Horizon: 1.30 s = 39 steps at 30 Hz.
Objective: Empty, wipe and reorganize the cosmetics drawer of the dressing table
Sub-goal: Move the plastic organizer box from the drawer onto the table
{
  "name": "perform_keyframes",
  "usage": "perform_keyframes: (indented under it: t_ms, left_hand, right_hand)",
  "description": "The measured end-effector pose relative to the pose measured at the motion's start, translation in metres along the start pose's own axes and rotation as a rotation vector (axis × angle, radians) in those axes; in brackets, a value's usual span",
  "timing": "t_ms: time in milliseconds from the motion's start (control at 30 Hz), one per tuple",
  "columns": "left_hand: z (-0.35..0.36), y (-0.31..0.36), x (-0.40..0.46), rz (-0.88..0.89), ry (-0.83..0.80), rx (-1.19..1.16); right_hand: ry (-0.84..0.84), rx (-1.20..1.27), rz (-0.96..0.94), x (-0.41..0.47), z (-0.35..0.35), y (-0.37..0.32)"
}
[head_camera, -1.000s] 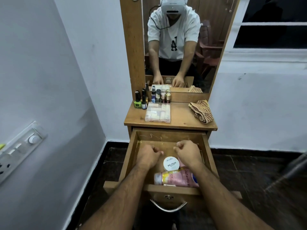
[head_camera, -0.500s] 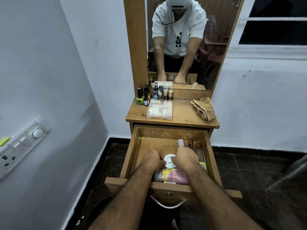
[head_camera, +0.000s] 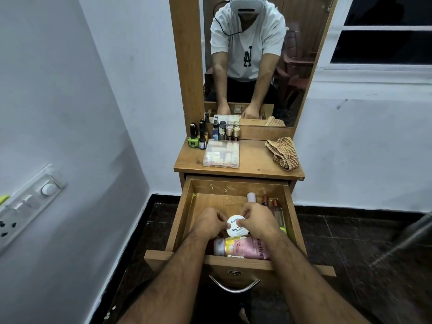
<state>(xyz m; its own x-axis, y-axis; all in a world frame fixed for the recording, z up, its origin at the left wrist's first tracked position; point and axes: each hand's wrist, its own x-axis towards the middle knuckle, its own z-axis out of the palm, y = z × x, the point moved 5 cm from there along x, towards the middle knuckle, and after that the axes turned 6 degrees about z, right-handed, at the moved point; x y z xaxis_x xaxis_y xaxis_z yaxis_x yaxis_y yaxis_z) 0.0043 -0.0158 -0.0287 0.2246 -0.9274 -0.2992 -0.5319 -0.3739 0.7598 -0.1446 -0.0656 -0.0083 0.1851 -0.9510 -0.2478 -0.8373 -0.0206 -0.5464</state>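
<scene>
The wooden drawer [head_camera: 184,211] of the dressing table stands pulled out. Inside it, my left hand [head_camera: 209,224] and my right hand [head_camera: 258,220] both pinch the edges of a round white nail polish remover jar [head_camera: 236,229]. A pink lotion bottle [head_camera: 243,247] lies on its side just in front of the jar. Slim bottles [head_camera: 277,210] lie along the drawer's right wall, and a pale pink cap [head_camera: 251,197] shows behind my right hand.
On the tabletop [head_camera: 254,160] sit a clear plastic organiser box [head_camera: 221,154], a row of nail polish bottles [head_camera: 201,137] by the mirror [head_camera: 257,54], and a checked cloth [head_camera: 284,153] at the right. A switch panel [head_camera: 30,202] is on the left wall.
Both hands have come forward from the middle of the drawer and closed on the round white jar. The bottles along the right side have come into view.
</scene>
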Motion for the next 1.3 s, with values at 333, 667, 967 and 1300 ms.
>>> perform_keyframes:
  t_ms: [333, 667, 967, 1300]
  left_hand:
    - [-0.033, 0.014, -0.006, 0.103, 0.29, -0.669]
    - [-0.108, 0.074, 0.031, 0.286, 0.398, -0.483]
    - [-0.129, 0.095, 0.086, 0.174, 0.395, -0.459]
    - [-0.127, 0.091, 0.106, 0.117, 0.39, -0.329]
  right_hand:
    - [-0.011, 0.833, -0.01, 0.004, -0.017, -0.007]
    - [0.042, 0.975, -0.062, 0.057, -0.073, -0.078]
    - [0.084, 0.822, -0.004, 0.113, -0.094, -0.107]
    - [0.162, 0.516, 0.049, 0.12, -0.094, -0.112]
